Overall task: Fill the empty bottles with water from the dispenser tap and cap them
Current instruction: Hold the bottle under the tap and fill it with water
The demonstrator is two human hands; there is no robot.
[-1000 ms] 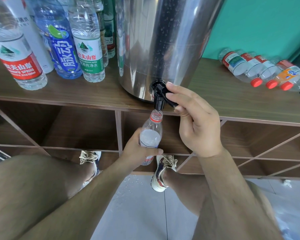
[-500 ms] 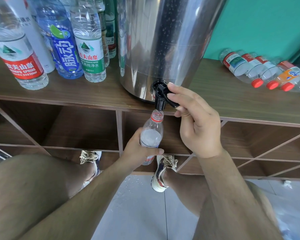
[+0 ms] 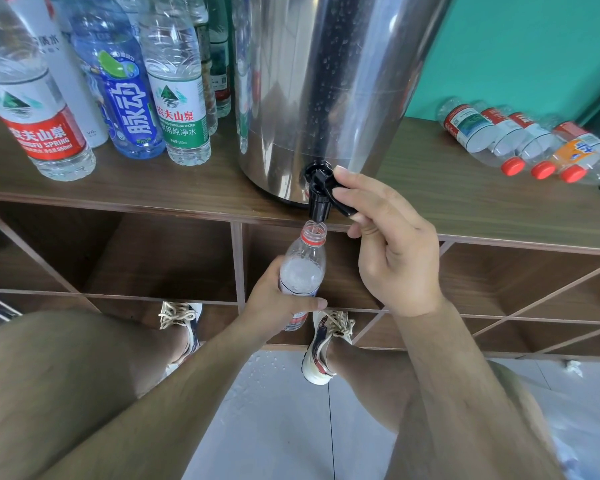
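Note:
A steel water dispenser (image 3: 326, 84) stands on a brown shelf top (image 3: 153, 188), its black tap (image 3: 318, 195) hanging over the front edge. My left hand (image 3: 278, 303) grips a clear uncapped bottle (image 3: 303, 268) with a red neck ring, holding its mouth right under the spout. Water foams inside the bottle at about shoulder height. My right hand (image 3: 388, 244) holds the tap's black lever with fingers curled over it.
Several upright bottles (image 3: 179, 98) with water stand on the shelf left of the dispenser. Several capped bottles (image 3: 520, 143) lie on their sides at the right. Open cubbies sit below the shelf. My knees, feet and a wet tiled floor (image 3: 278, 410) are beneath.
Both hands keep their places. The foaming water in the bottle stays around shoulder height; no clear rise is visible.

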